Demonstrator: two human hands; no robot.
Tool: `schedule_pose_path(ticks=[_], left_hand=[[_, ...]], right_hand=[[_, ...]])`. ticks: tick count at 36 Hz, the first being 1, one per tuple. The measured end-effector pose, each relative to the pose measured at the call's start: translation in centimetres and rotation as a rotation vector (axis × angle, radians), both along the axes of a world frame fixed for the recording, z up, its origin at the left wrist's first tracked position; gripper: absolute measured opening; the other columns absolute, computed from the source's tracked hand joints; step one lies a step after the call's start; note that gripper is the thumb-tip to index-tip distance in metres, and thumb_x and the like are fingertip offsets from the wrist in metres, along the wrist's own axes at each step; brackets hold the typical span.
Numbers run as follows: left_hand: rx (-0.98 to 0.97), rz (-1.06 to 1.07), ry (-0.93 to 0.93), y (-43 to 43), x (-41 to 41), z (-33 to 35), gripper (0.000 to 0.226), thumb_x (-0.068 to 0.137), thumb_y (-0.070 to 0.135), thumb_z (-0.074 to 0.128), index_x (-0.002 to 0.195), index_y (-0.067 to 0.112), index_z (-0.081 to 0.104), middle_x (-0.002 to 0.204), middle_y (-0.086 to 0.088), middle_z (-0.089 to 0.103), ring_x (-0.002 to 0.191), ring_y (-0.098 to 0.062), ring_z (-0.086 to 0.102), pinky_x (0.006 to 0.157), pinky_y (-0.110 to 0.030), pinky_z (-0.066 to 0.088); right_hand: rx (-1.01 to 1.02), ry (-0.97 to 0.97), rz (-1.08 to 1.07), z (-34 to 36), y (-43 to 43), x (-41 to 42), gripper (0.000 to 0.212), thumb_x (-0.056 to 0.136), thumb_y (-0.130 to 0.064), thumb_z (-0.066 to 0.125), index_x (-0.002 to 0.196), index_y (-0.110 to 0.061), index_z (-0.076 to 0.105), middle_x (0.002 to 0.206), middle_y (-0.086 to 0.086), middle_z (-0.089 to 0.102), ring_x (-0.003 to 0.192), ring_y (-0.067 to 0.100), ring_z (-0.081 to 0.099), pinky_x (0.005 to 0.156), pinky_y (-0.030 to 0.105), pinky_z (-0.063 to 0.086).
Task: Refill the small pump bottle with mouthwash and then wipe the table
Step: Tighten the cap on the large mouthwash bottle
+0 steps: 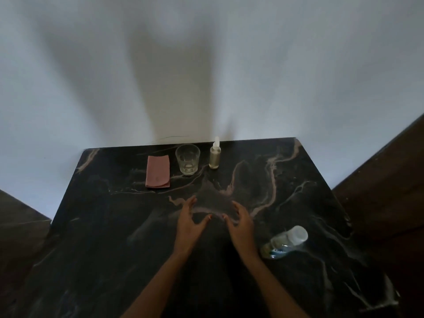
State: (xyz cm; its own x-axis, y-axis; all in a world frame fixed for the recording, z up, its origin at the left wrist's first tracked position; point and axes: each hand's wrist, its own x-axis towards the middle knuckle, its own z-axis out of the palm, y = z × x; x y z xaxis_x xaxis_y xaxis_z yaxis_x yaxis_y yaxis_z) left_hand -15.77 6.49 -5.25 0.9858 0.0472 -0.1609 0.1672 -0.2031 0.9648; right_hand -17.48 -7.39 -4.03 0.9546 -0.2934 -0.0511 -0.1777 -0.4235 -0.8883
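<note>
The small pump bottle (215, 156) stands upright near the far edge of the black marble table (309, 191), with a white pump top. A larger clear mouthwash bottle (285, 242) with a white cap stands at the near right. A folded pink cloth (158, 171) lies flat at the far left. My left hand (191, 223) and my right hand (241, 224) hover side by side over the middle of the table, fingers spread, holding nothing. My right hand is just left of the mouthwash bottle, apart from it.
A clear drinking glass (187, 162) stands between the cloth and the pump bottle. A white wall (206, 65) rises right behind the table's far edge. Dark floor lies off both sides of the table.
</note>
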Motion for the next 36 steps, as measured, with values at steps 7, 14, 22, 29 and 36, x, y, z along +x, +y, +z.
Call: schedule_pose_path(ticks=[7, 14, 22, 29, 36], left_hand=[[-0.001, -0.067, 0.026, -1.3, -3.4, -0.6, 0.061, 0.075, 0.019, 0.071, 0.128, 0.024, 0.041, 0.135, 0.000, 0.047, 0.123, -0.012, 0.045, 0.108, -0.040, 0.036], [0.014, -0.153, 0.029, -3.1, -5.5, -0.5, 0.061, 0.076, 0.020, 0.070, 0.130, 0.022, 0.041, 0.134, 0.002, 0.048, 0.123, -0.009, 0.045, 0.109, -0.038, 0.035], [0.013, -0.315, 0.014, -6.7, -6.0, -0.8, 0.063, 0.072, 0.012, 0.073, 0.126, 0.024, 0.043, 0.133, -0.002, 0.049, 0.120, -0.008, 0.048, 0.103, -0.034, 0.043], [0.107, -0.454, -0.030, -10.6, -5.9, -0.5, 0.065, 0.072, 0.014, 0.073, 0.128, 0.018, 0.043, 0.132, 0.001, 0.049, 0.121, -0.009, 0.047, 0.103, -0.031, 0.041], [0.093, -0.510, 0.009, -13.2, -5.6, 0.0, 0.055, 0.074, 0.009, 0.069, 0.123, 0.015, 0.047, 0.121, 0.002, 0.054, 0.113, -0.009, 0.052, 0.094, -0.022, 0.044]], right_hand=[[0.011, 0.038, 0.057, -0.8, -1.2, -5.3, 0.042, 0.081, -0.015, 0.065, 0.121, -0.016, 0.052, 0.121, -0.001, 0.056, 0.111, 0.009, 0.049, 0.100, 0.025, 0.037], [0.036, 0.154, 0.054, -1.4, -3.3, -9.6, 0.038, 0.082, -0.017, 0.064, 0.118, -0.020, 0.052, 0.116, -0.006, 0.055, 0.109, 0.009, 0.052, 0.099, 0.028, 0.042], [-0.012, 0.135, -0.104, -2.3, -7.9, -12.5, 0.024, 0.079, -0.009, 0.067, 0.101, -0.017, 0.061, 0.097, -0.002, 0.063, 0.091, 0.011, 0.061, 0.085, 0.019, 0.048], [-0.054, 0.225, -0.318, -2.8, -11.0, -11.8, 0.025, 0.080, -0.010, 0.066, 0.103, -0.010, 0.059, 0.096, 0.001, 0.061, 0.094, 0.018, 0.059, 0.087, 0.028, 0.044], [0.093, 0.184, -0.251, -0.4, -12.3, -10.2, 0.050, 0.072, -0.019, 0.074, 0.117, -0.027, 0.053, 0.102, -0.018, 0.057, 0.098, 0.002, 0.053, 0.086, 0.019, 0.037]])
